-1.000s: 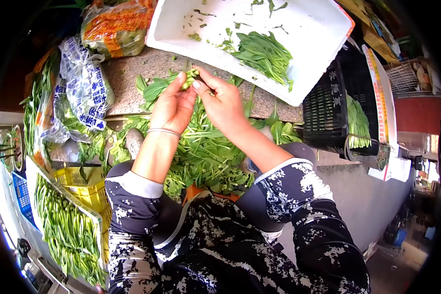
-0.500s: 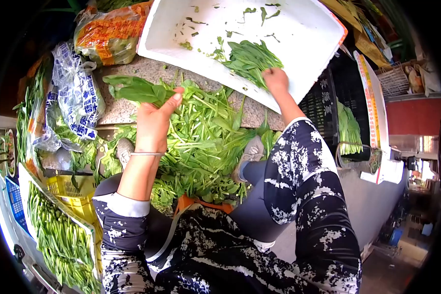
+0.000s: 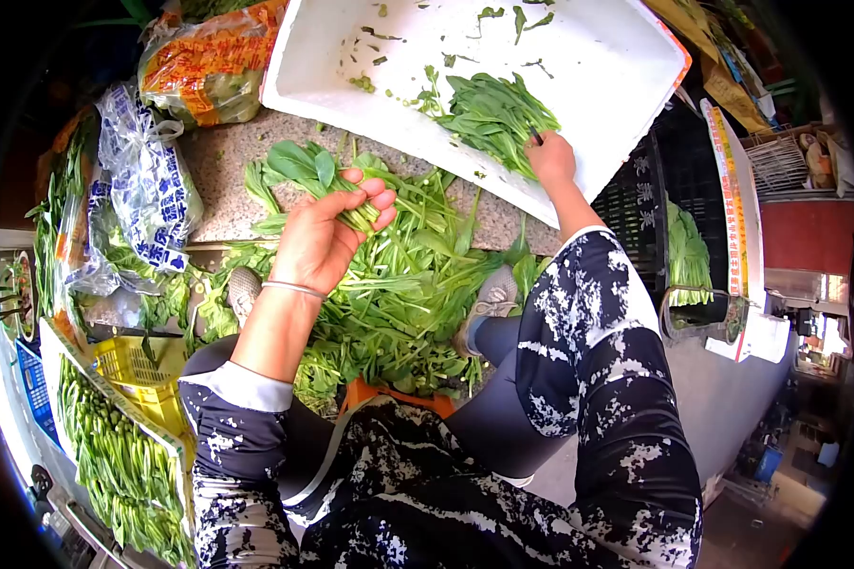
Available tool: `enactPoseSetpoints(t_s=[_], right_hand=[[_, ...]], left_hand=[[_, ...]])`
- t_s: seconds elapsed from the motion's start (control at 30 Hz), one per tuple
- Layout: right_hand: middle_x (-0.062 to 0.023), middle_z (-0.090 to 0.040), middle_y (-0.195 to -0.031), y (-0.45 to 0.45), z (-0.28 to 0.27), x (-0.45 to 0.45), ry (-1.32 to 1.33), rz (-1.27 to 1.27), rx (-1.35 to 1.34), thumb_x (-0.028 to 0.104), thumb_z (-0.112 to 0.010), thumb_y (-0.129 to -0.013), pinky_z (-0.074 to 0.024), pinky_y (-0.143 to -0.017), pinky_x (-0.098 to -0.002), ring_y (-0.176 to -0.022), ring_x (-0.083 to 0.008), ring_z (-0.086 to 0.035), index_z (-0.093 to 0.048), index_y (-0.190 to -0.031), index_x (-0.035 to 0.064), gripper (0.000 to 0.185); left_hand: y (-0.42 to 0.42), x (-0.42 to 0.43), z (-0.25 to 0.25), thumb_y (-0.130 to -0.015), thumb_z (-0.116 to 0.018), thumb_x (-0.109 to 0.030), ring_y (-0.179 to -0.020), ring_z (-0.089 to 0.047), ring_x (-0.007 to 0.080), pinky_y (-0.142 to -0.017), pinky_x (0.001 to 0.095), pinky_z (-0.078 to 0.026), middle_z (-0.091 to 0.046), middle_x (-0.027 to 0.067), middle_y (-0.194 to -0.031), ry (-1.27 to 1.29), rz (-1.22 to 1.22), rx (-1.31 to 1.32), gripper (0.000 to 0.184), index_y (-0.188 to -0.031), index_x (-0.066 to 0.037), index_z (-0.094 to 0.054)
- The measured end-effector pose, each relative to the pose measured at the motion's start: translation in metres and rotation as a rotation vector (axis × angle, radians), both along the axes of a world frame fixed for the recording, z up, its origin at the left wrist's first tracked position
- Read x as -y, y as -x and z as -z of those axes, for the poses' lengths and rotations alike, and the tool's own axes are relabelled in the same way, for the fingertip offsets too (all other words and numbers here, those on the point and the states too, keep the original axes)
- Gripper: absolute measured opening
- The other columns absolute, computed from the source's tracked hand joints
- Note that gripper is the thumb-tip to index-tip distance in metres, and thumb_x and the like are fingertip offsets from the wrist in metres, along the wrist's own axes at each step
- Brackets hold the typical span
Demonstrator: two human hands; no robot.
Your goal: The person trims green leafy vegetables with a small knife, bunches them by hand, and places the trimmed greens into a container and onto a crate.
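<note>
turned palm-up, left fingers (image 3: 384, 199) grip greens (image 3: 299, 165); right fingers (image 3: 547, 152), grip unclear, in white box (image 3: 603, 81) beside crate (image 3: 638, 199).

Blue lettering (image 3: 147, 194) on bag (image 3: 184, 190), white characters (image 3: 645, 191) on crate (image 3: 624, 223), wording unclear

A black garment (image 3: 399, 503) covers the lap, splashed with ragged white and grey patches, with a pale grey edging (image 3: 335, 451) down its left side; beside it, the left sleeve (image 3: 232, 455) and right sleeve (image 3: 626, 408) carry the same blotchy print, the left ending in a plain whitish cuff (image 3: 244, 385). Plain dark leggings (image 3: 489, 403) show at the garment's flanks, and beyond it are greyish mesh shoes (image 3: 491, 296), while forward of its left side a slim silver-toned bangle (image 3: 294, 287) circles the wrist below the left hand (image 3: 337, 220).
</note>
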State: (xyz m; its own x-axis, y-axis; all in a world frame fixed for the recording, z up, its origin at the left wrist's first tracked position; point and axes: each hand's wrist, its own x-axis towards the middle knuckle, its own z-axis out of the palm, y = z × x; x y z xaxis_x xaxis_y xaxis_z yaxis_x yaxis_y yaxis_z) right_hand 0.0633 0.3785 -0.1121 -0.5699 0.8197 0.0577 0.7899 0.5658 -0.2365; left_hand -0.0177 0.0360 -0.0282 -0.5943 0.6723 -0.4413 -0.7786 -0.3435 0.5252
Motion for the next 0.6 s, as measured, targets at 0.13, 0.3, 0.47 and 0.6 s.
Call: enactPoseSetpoints(t_s=[0.13,0.3,0.47,0.6], right_hand=[[-0.0112,-0.063,-0.075,0.005,-0.036,0.026,0.075,-0.073,-0.179,0.019,-0.065,-0.068,-0.0472,-0.064,-0.0348,-0.072,-0.0257,-0.060,-0.062,-0.078,0.0078,0.015],[-0.0071,-0.063,-0.072,0.002,-0.101,0.101,0.217,-0.277,-0.465,0.013,-0.068,-0.068,-0.0458,-0.061,-0.0267,-0.064,-0.0152,-0.059,-0.061,-0.080,0.0045,0.016],[-0.0054,-0.061,-0.070,-0.021,-0.151,0.199,0.299,-0.418,-0.649,0.004,-0.065,-0.072,-0.0437,-0.060,-0.0232,-0.063,-0.0102,-0.056,-0.060,-0.081,0.0016,0.010],[-0.0071,-0.060,-0.074,-0.032,-0.127,0.232,0.423,-0.501,-0.746,0.003,-0.065,-0.072,-0.0443,-0.060,-0.0239,-0.065,-0.0116,-0.057,-0.061,-0.083,0.0024,0.013]], left_hand=[[-0.002,-0.001,0.004,-0.079,-0.054,0.000,-0.080,-0.058,0.0220,-0.075,0.0369,-0.051,-0.057,0.0127,-0.090,-0.014,-0.014,0.004,0.016,-0.092,-0.002,-0.045],[-0.012,0.000,0.007,-0.079,-0.058,-0.004,-0.077,-0.059,0.0193,-0.071,0.0342,-0.052,-0.059,0.0111,-0.086,-0.040,0.043,0.004,0.010,-0.085,-0.002,-0.050],[-0.025,0.005,-0.006,-0.081,-0.060,-0.011,-0.075,-0.058,0.0183,-0.070,0.0340,-0.051,-0.059,0.0093,-0.085,-0.055,0.071,0.006,0.014,-0.090,-0.003,-0.054],[-0.026,0.010,-0.011,-0.082,-0.059,-0.013,-0.074,-0.058,0.0174,-0.069,0.0329,-0.051,-0.059,0.0088,-0.084,-0.097,0.055,0.042,0.016,-0.094,-0.003,-0.056]])
